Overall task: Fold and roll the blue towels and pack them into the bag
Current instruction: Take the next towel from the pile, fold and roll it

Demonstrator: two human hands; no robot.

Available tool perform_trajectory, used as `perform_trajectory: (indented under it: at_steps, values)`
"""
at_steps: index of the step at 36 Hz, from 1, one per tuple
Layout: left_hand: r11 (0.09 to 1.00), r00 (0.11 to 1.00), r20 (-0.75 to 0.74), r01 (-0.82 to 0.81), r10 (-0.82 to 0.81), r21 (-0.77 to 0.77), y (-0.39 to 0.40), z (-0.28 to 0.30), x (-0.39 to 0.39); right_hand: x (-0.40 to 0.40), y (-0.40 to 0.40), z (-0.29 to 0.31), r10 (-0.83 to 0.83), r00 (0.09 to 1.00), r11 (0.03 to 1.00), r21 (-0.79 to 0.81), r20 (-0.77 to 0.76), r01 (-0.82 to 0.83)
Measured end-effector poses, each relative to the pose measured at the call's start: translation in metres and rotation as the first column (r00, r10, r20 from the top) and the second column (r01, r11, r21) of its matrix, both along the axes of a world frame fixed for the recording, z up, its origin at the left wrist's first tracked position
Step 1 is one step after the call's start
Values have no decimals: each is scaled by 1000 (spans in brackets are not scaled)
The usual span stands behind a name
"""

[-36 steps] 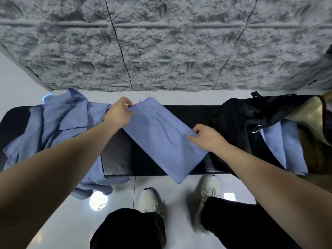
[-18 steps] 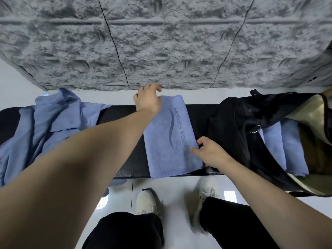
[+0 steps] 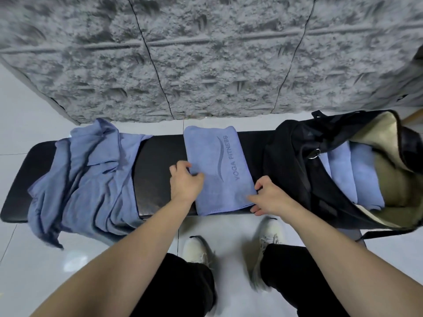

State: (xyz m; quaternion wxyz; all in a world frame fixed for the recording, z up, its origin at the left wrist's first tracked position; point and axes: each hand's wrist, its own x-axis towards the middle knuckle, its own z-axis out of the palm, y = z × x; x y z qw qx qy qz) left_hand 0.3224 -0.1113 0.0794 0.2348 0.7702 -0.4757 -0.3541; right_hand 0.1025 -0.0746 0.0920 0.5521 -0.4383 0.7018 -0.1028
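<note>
Blue folded towel flat on bench, left hand gripping its left edge, right hand pinching near-right corner

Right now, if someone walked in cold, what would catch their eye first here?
The folded blue towel printed YOGA FITNESS, lying across the middle of the black bench, with the left hand and right hand gripping its near corners. Left of it sprawls a heap of unfolded blue towels; on the right, an open black bag already holds rolled towels.
</note>
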Motion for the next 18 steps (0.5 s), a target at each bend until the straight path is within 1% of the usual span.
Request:
perform_trajectory:
  at_steps: [2, 5, 6, 8, 11, 15, 18]
  values:
    - [996, 998, -62, -8, 13, 90, 11, 3, -1, 0, 4, 2, -28, 1000, 1000, -9, 0, 28]
    - [985, 975, -210, -31, 66, 167, 22, 6, -3, 2, 9, 7, -124, 990, 992, -1, 72, 124]
    - [984, 969, -240, -21, 64, 179, 26, 8, -3, 2, 10, 10, -145, 984, 989, -1, 98, 146]
    - [982, 970, -244, 28, 20, 189, 35, 10, -1, 4, 13, 14, -164, 977, 986, -12, 134, 167]
    - [987, 960, -279, 39, 6, 155, 47, 14, 4, 4, 17, 20, -146, 978, 988, -25, 151, 151]
    - [994, 940, -328, -72, 96, 84, 51, 19, 15, 8, 23, 23, -71, 982, 997, -1, 175, 72]
    - [997, 953, -293, -64, 72, 38, 53, 15, 19, 9, 26, 20, -22, 989, 1000, -18, 148, 25]
